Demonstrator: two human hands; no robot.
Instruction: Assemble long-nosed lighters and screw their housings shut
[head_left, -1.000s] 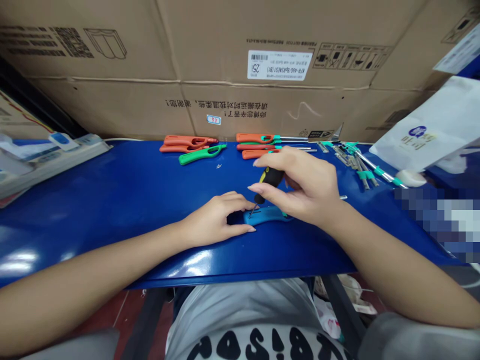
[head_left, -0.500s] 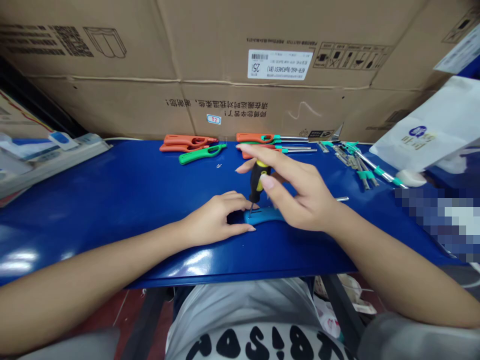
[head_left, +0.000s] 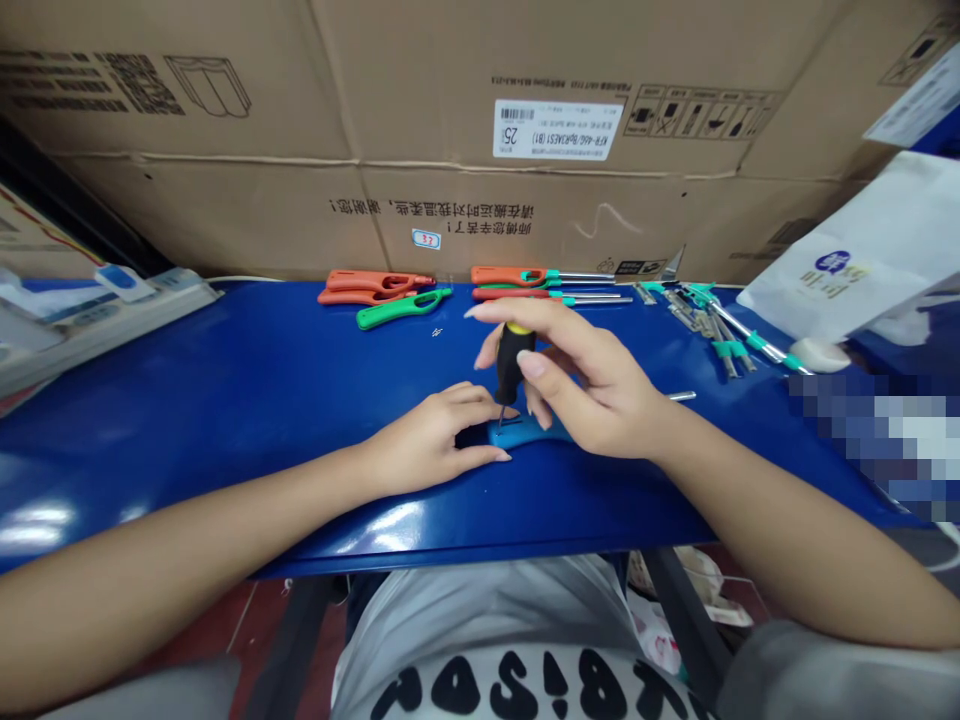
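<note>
A blue long-necked lighter (head_left: 525,431) lies flat on the blue table, partly covered by my right hand; its metal tip shows past that hand. My left hand (head_left: 439,440) holds the lighter's handle end between thumb and fingers. In my right hand (head_left: 600,385) is a black and yellow screwdriver (head_left: 511,362), nearly upright. Thumb and fingers grip its handle, with the forefinger over the top. The shaft's tip touches the lighter near its handle end; the screw under it is too small to make out.
Orange and green lighter bodies (head_left: 382,287) lie at the back. Beside them are lighters with metal necks (head_left: 555,285). Several loose metal tubes and parts (head_left: 720,325) sit back right, near a white bag (head_left: 855,250). A cardboard box (head_left: 420,120) walls the back of the table (head_left: 187,400).
My right hand has turned a little around the screwdriver, whose handle stands slightly more upright. My left hand and the blue lighter stay in place.
</note>
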